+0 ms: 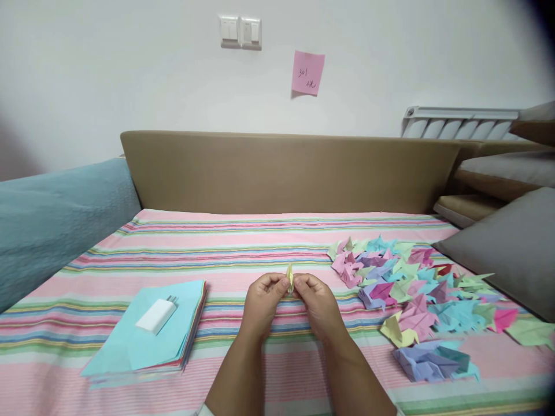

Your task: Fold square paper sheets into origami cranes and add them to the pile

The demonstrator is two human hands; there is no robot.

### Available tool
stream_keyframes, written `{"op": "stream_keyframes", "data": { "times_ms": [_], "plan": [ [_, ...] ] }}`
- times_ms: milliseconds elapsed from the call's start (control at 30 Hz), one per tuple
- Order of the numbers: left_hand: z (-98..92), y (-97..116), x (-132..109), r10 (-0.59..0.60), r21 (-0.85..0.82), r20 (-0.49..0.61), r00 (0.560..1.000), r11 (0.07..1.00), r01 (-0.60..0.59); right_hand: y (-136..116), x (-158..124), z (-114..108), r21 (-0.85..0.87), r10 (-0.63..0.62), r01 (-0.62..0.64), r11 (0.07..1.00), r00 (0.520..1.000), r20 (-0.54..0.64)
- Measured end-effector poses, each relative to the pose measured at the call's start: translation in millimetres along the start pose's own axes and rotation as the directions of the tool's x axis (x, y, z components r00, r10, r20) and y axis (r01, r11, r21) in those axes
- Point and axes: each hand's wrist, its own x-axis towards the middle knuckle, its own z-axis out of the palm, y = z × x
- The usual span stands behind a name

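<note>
A small pale-yellow folded paper piece [289, 278] stands between my two hands above the striped bedsheet [243, 254]. My left hand [263, 303] pinches its left side with fingertips closed. My right hand [318, 301] pinches its right side the same way. Both forearms reach in from the bottom edge. A stack of coloured paper sheets [147, 338], light blue on top, lies to the left of my left hand, with a white charger plug [156, 315] resting on it. A pile of several folded paper cranes [416, 297] in pink, blue, green and purple lies to the right of my right hand.
A tan padded headboard [286, 170] runs behind the bed. A teal blanket [56, 219] is heaped at the left. Grey and tan cushions [511, 254] sit at the right. A pink sticky note [307, 73] and wall switches [240, 31] are on the wall.
</note>
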Motion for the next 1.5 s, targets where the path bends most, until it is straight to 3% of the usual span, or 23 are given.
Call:
{"op": "stream_keyframes", "data": {
  "times_ms": [1500],
  "plan": [
    [-2.7,-6.4,2.2,0.022,0.014,0.048,0.999,1.0,-0.023,-0.4,-0.1,-1.7,-0.005,-0.01,0.01,1.0,0.999,0.04]
  ]
}}
